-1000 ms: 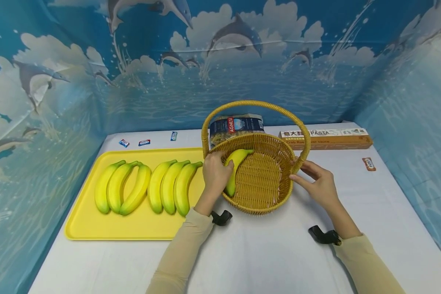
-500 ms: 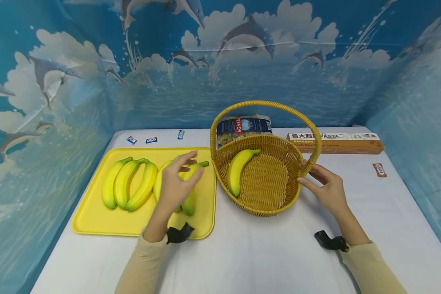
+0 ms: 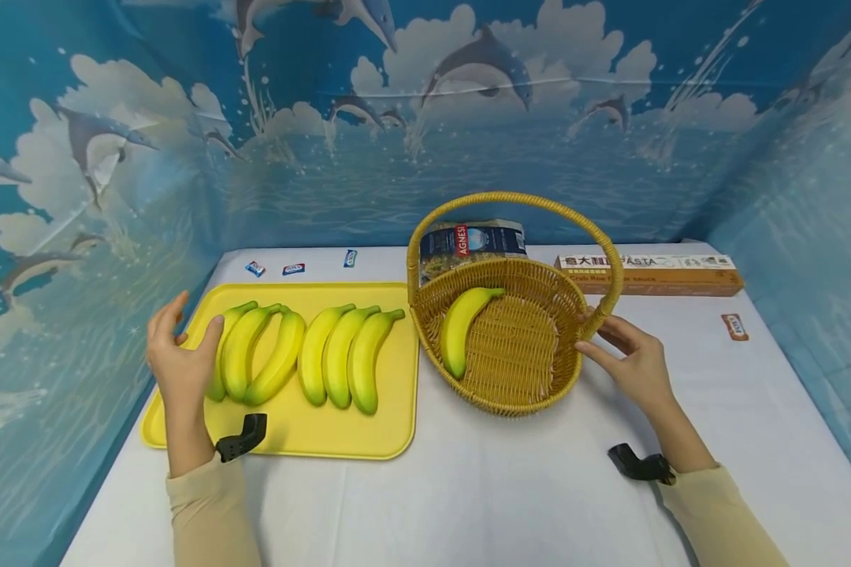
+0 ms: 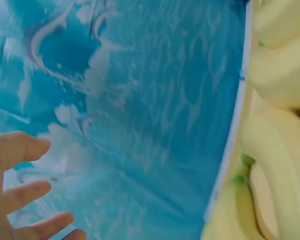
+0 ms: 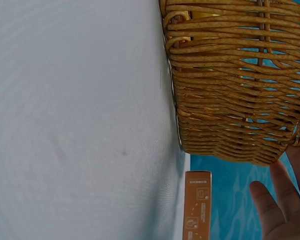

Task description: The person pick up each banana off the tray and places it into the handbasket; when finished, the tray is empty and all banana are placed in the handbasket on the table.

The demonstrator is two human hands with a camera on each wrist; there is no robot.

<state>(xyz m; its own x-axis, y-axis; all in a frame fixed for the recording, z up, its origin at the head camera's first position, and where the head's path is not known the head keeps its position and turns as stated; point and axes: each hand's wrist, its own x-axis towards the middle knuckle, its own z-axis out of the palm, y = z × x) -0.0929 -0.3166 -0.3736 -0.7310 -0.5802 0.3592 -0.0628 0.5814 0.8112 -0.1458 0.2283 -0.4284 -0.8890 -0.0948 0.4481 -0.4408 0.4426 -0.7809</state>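
Left hand [image 3: 180, 362] hangs over the left edge of the yellow tray [image 3: 312, 439], fingers loosely bent and spread well away from the thumb, nothing in its hold! Right beside it lies the leftmost banana [image 3: 233, 316], partly hidden behind the thumb, one of six on that tray; a seventh, the basket banana [image 3: 461, 335], rests along the left wall of the wicker basket [image 3: 499, 398]. And over on the far side, the right hand [image 3: 637, 364] has thumb and fingers about the basket's right rim, at the foot of the handle [image 3: 498, 197], and that looks like a steadying hold.

The step seems to be picking up that outermost banana. To do it well, I'd bring the fingers down the outer side and the thumb down the inner, slipping into the narrow gap so its neighbour isn't nudged, then grip round the middle, lift clear of the row, and keep that right hand firm so the basket can't tip
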